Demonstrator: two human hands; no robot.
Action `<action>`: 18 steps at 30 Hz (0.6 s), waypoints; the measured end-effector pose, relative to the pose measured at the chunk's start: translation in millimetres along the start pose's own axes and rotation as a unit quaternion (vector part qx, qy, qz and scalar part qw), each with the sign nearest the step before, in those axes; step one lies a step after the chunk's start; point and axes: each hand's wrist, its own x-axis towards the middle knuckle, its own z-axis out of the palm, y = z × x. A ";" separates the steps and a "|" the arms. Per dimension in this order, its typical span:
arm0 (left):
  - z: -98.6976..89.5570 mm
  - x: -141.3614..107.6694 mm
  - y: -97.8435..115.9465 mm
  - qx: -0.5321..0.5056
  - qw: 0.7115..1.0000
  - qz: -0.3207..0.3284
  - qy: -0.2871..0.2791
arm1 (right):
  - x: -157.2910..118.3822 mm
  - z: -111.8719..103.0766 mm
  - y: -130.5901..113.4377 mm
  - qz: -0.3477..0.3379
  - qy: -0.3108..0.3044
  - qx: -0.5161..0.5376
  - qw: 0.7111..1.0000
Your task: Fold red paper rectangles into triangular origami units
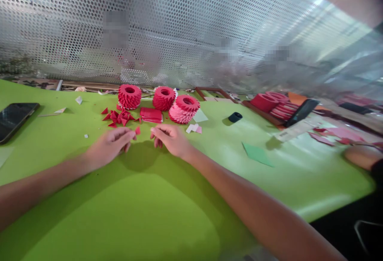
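My left hand (115, 141) is closed in a pinch, with a small red folded paper piece (138, 130) at its fingertips. Just to the right, my right hand (170, 138) has thumb and fingers pressed together; whatever it may hold is too small to make out. A gap separates the two hands above the green tabletop (143, 213). Beyond the left hand lies a heap of red folded paper triangles (118, 116). Beside the heap is a stack of red paper slips (151, 114). Three ring-shaped paper pieces, two red (129, 97) (164, 98) and one pink-and-red (184, 109), stand behind.
Small white and pink paper scraps (194, 128) and a dark cylinder (235, 117) lie to the right, near a green paper sheet (257, 154). A phone (16, 120) rests at far left. Further right are a tray of red rings (265, 103) and another person's arm (363, 156).
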 end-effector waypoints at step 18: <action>-12.0 13.4 -8.5 0.003 0.996 -0.058 -0.065 | 8.5 -4.7 7.2 0.048 0.021 -0.080 0.995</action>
